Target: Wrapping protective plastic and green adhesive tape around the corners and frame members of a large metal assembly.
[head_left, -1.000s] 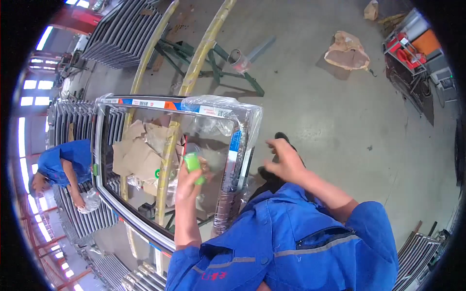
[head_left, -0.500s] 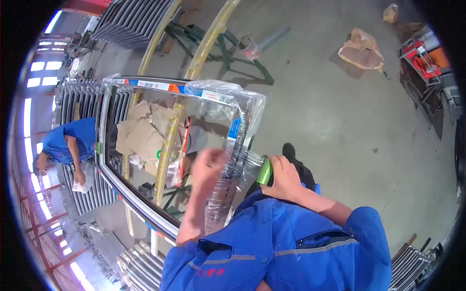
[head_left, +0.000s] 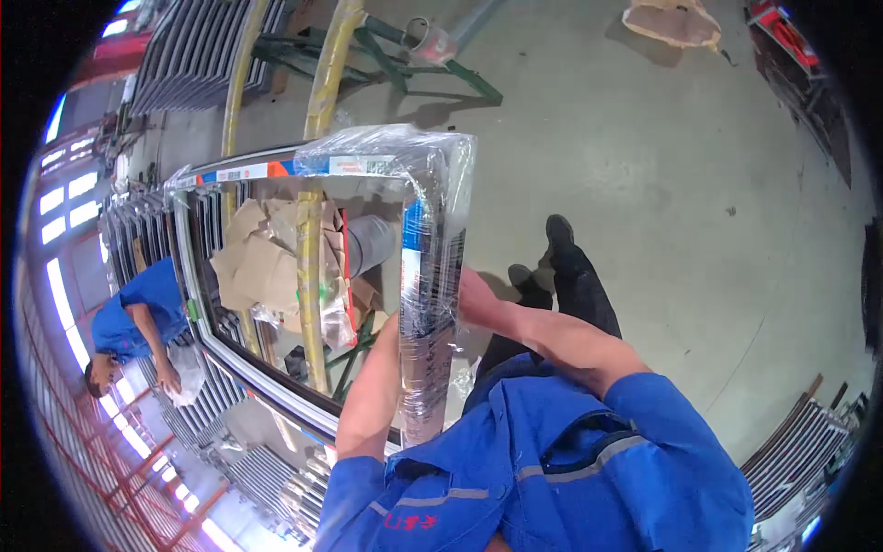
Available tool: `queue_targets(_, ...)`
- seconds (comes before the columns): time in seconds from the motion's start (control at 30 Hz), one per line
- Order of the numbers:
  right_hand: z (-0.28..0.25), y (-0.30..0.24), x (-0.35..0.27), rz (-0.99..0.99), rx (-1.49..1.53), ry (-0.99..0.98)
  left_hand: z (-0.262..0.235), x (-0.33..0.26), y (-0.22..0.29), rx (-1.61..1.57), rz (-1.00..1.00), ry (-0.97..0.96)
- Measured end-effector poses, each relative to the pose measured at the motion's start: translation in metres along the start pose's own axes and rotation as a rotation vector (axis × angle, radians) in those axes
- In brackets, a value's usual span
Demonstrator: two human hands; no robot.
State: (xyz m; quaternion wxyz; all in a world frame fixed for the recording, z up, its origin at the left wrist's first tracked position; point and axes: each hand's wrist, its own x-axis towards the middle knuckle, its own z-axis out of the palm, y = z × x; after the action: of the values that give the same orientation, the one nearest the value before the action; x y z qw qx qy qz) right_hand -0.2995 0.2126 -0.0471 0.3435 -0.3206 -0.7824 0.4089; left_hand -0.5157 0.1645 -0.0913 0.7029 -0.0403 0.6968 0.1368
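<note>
A large rectangular window frame (head_left: 296,166) lies before me. Clear stretch film (head_left: 430,354) is wound around its right side bar and far right corner. My left forearm (head_left: 368,400) reaches up inside the opening along that bar; the hand passes under the bar and is hidden. From the outer side comes my right hand (head_left: 475,298), close against the bar, with its fingers out of sight beneath it. No green film roll shows now, so what either hand holds cannot be seen.
Yellow-wrapped beams (head_left: 313,276) on green trestles (head_left: 386,60) run under the frame. Crumpled cardboard (head_left: 267,267) and a clear bucket (head_left: 370,243) are below the opening. A co-worker in blue (head_left: 152,308) bends at the far left beside stacked metal profiles (head_left: 198,60). Torn cardboard (head_left: 676,23) lies on the floor.
My right hand, earlier outside the bar with a green film roll, has moved left and under it. My left hand has gone from above the bar to beneath it. The view has shifted.
</note>
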Motion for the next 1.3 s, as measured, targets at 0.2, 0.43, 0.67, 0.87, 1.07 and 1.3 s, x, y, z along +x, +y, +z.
queue_targets(0.2, -0.020, 0.034, -0.053, 0.310, 0.050, 0.003, 0.056, -0.103, 0.064, 0.106, 0.442, -0.255)
queue_targets(0.43, -0.142, -0.038, -0.084, 0.739, 0.102, -0.188, 0.043, -0.184, 0.079, -0.011, 0.630, -0.573)
queue_targets(0.67, -0.157, -0.150, -0.049, 0.587, 0.631, 0.010, 0.071, -0.241, 0.065, 0.050, 0.728, -0.373)
queue_targets(0.87, -0.120, -0.173, -0.013, 0.583, 0.886, 0.112, 0.108, -0.279, 0.052, 0.335, 0.924, -0.142)
queue_targets(1.07, -0.136, -0.206, -0.003, 0.256, 0.127, 0.041, 0.124, -0.296, 0.032, 0.348, 0.973, -0.119)
queue_targets(1.3, -0.146, -0.192, -0.016, 0.081, -0.117, 0.086, 0.137, -0.270, 0.015, 0.447, 1.112, 0.044)
